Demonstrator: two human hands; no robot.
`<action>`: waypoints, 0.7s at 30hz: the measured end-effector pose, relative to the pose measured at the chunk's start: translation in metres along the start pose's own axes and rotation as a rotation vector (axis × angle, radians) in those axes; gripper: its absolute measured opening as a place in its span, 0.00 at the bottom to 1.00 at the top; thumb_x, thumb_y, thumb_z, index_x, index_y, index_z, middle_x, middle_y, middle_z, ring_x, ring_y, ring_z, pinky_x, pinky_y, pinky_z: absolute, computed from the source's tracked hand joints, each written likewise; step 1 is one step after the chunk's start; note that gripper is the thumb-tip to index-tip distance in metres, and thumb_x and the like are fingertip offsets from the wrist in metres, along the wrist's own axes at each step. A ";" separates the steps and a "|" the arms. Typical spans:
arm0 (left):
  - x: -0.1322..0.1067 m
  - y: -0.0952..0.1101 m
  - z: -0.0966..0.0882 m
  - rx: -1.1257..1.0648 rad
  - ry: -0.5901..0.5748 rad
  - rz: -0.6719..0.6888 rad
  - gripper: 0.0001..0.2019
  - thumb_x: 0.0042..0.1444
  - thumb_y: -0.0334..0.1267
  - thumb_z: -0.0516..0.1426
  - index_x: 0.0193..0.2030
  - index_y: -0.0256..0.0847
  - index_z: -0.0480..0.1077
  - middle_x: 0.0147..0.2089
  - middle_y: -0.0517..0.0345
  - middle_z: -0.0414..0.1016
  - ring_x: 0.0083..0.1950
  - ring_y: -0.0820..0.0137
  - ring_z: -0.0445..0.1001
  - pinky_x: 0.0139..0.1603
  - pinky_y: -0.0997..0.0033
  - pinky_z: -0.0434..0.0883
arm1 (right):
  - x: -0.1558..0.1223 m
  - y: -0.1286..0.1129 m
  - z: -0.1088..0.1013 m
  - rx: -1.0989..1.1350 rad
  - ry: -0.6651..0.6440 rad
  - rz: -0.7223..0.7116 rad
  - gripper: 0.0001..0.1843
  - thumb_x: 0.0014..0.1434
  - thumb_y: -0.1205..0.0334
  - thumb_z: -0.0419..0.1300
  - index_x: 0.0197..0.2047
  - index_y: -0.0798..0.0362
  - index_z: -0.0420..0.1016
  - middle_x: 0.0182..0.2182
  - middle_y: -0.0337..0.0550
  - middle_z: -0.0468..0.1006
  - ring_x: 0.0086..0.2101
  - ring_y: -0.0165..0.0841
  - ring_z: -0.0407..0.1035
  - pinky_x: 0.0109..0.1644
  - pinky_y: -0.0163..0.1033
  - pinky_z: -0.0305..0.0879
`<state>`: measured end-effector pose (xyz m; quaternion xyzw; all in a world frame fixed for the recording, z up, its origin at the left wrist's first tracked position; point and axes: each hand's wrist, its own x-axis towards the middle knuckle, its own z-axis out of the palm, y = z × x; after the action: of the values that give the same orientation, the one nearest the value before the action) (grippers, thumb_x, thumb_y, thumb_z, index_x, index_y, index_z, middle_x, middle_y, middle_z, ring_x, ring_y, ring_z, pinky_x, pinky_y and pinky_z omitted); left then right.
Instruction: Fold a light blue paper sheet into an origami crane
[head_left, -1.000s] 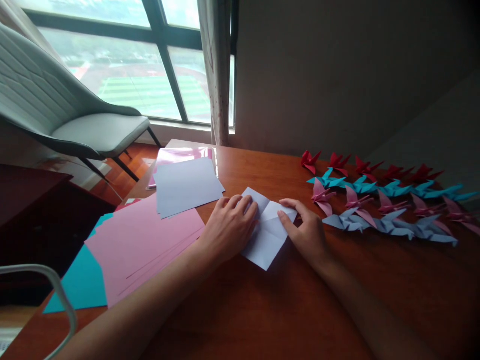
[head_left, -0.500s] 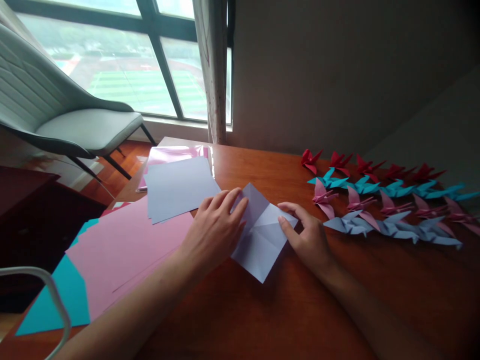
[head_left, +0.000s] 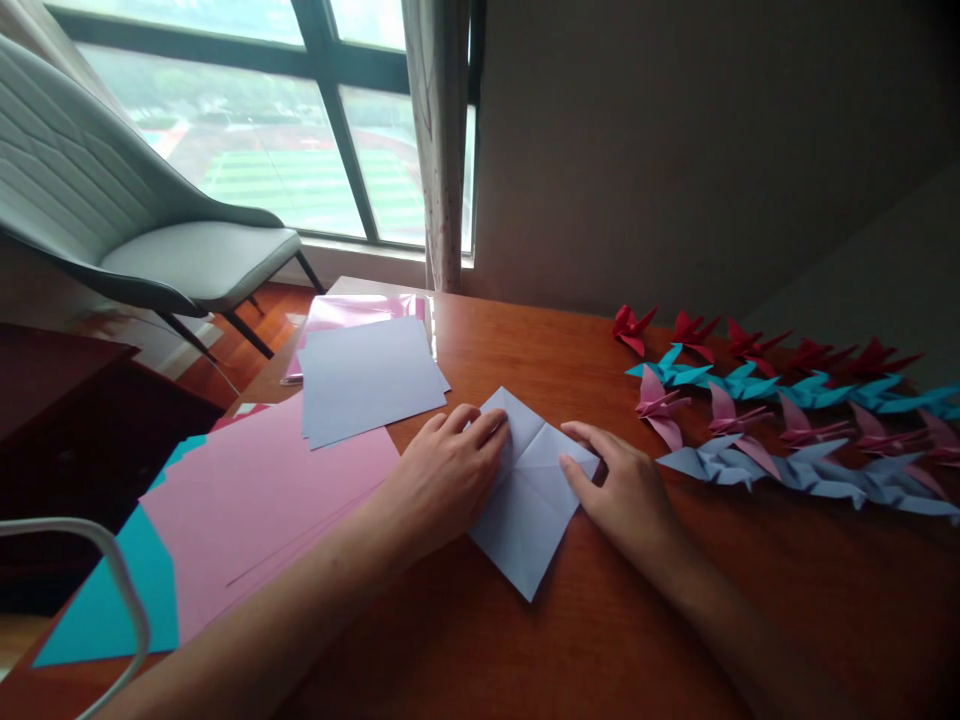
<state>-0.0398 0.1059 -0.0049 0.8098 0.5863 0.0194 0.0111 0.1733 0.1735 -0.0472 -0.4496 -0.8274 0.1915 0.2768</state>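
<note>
A creased square of pale blue paper (head_left: pixel 529 495) lies like a diamond on the brown wooden table (head_left: pixel 525 640). My left hand (head_left: pixel 442 475) rests flat on its left corner, fingers stretched out over the paper. At the right corner my right hand (head_left: pixel 626 485) pinches the paper between thumb and forefinger. Crossing fold lines show in the middle of the sheet.
Sheets of pale blue paper (head_left: pixel 367 375), pink paper (head_left: pixel 255 500) and teal paper (head_left: pixel 112 610) lie to the left. Rows of folded cranes, red (head_left: pixel 750 340), teal (head_left: pixel 757 382), pink (head_left: pixel 720 410) and pale blue (head_left: pixel 810 468), fill the right. A grey chair (head_left: pixel 150 240) stands by the window.
The paper's upper left flap, lifted half a second ago, now lies flat under my left hand. My right hand has stayed at the right corner.
</note>
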 end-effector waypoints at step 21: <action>-0.001 0.001 -0.002 0.031 0.028 -0.149 0.15 0.68 0.43 0.49 0.57 0.42 0.66 0.50 0.47 0.69 0.48 0.59 0.70 0.44 0.59 0.70 | -0.014 -0.007 -0.010 -0.162 0.066 -0.319 0.12 0.65 0.68 0.57 0.51 0.53 0.75 0.35 0.46 0.77 0.37 0.38 0.71 0.45 0.44 0.69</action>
<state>-0.0388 0.1046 -0.0032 0.7637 0.6452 0.0208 -0.0082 0.1814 0.1585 -0.0390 -0.3393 -0.8915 0.0629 0.2935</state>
